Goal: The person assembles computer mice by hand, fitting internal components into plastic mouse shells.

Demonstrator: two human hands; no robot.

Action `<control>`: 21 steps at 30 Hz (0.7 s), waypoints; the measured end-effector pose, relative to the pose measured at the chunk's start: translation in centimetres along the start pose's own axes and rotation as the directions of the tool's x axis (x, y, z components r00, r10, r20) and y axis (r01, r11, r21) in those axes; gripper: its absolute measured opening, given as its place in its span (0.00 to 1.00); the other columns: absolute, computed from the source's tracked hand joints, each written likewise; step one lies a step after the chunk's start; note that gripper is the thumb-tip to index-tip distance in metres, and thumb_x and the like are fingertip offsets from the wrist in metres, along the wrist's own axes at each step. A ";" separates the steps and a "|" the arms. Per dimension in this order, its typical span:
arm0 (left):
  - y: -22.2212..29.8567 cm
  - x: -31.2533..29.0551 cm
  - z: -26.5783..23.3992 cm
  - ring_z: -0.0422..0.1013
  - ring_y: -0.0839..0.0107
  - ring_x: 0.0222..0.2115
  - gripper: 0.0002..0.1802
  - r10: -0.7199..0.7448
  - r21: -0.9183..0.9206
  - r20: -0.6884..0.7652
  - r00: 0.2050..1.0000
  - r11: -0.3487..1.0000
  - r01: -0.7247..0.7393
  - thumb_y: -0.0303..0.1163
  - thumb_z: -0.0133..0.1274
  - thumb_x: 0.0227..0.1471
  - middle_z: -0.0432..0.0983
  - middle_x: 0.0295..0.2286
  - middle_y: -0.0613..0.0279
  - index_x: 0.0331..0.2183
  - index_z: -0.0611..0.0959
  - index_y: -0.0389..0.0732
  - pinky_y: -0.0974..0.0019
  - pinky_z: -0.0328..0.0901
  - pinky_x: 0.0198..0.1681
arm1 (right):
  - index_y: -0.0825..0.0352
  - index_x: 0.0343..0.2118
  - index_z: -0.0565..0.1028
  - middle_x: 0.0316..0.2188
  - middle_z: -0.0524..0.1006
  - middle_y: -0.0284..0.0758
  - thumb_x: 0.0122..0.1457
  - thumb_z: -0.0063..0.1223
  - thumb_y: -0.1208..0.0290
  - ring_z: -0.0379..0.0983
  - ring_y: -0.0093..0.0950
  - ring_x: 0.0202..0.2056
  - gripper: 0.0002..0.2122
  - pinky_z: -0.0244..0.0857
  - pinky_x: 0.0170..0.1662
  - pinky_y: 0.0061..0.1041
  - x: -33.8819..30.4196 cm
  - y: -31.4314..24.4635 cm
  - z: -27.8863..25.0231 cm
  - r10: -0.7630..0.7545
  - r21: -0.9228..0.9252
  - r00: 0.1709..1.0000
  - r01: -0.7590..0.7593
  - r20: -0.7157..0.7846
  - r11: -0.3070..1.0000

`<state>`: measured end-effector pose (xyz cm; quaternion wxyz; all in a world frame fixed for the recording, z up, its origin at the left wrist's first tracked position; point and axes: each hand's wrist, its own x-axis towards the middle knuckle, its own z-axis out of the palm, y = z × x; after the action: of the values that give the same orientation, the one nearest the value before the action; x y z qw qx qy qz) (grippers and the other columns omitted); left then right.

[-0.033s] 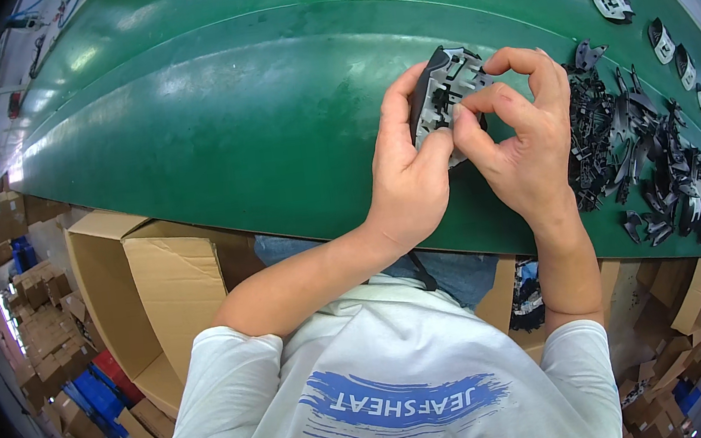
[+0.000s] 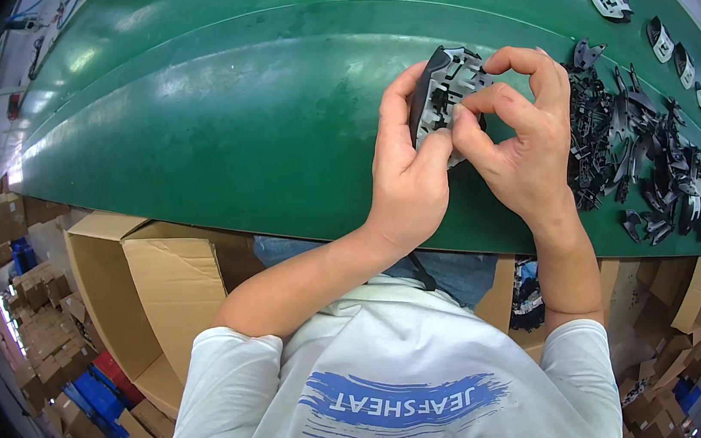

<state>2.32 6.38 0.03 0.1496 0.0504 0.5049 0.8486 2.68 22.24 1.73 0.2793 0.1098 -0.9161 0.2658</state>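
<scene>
Above the green table, my left hand (image 2: 408, 173) grips a curved plastic shell (image 2: 444, 91) shaped like a computer mouse cover. Its outside is black, and its pale grey inside with small black parts faces up. My left thumb presses along its lower edge, with the fingers behind its left side. My right hand (image 2: 522, 134) is at the shell's right side, thumb and forefinger pinched together over the inside. Whatever lies between those fingertips is too small or hidden to make out. Another right finger bends to the shell's upper right edge.
A heap of small black plastic parts (image 2: 592, 139) lies on the green table (image 2: 271, 133) at the right, with larger black pieces (image 2: 674, 173) beside it. Several similar shells (image 2: 610, 2) line the far right. An open cardboard box (image 2: 112, 289) stands below the table's left front edge.
</scene>
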 end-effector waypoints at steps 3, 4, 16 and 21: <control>0.3 -0.1 0.4 0.71 0.68 0.56 0.34 0.026 -0.033 0.008 1.000 0.999 -0.026 0.16 0.42 0.62 0.69 0.59 0.52 0.68 0.61 0.34 0.63 0.68 0.61 | 0.61 0.27 0.81 0.46 0.77 0.36 0.46 0.70 0.73 0.72 0.43 0.49 0.06 0.62 0.61 0.49 0.2 -0.2 -0.2 0.024 0.066 0.999 -0.022 -0.034 0.998; 0.1 -0.1 0.4 0.71 0.68 0.56 0.34 0.025 -0.033 0.009 1.000 0.999 -0.025 0.16 0.42 0.62 0.69 0.59 0.52 0.68 0.61 0.34 0.63 0.68 0.61 | 0.61 0.26 0.81 0.46 0.77 0.36 0.46 0.70 0.73 0.72 0.42 0.48 0.06 0.64 0.59 0.47 0.2 -0.2 -0.3 0.033 0.065 0.998 -0.030 -0.050 0.997; 0.1 -0.6 0.0 0.71 0.70 0.56 0.34 -0.080 0.026 0.007 0.997 0.996 0.080 0.17 0.43 0.63 0.72 0.56 0.58 0.68 0.62 0.38 0.63 0.68 0.60 | 0.64 0.31 0.82 0.47 0.78 0.38 0.50 0.69 0.76 0.76 0.41 0.48 0.07 0.72 0.51 0.39 0.1 0.3 -0.3 0.126 0.267 0.989 -0.141 0.074 0.953; 1.4 -0.3 -0.7 0.69 0.68 0.57 0.35 -0.114 -0.099 -0.031 0.993 0.989 0.111 0.21 0.46 0.61 0.71 0.58 0.56 0.68 0.63 0.33 0.62 0.65 0.62 | 0.67 0.50 0.79 0.52 0.77 0.41 0.55 0.66 0.78 0.79 0.38 0.50 0.19 0.76 0.51 0.35 0.3 0.2 -0.4 0.127 0.410 0.991 -0.132 0.039 0.903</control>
<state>2.16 5.08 0.89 0.1902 -0.0012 0.4676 0.8632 2.52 22.63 2.06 0.2263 0.1065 -0.8465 0.4699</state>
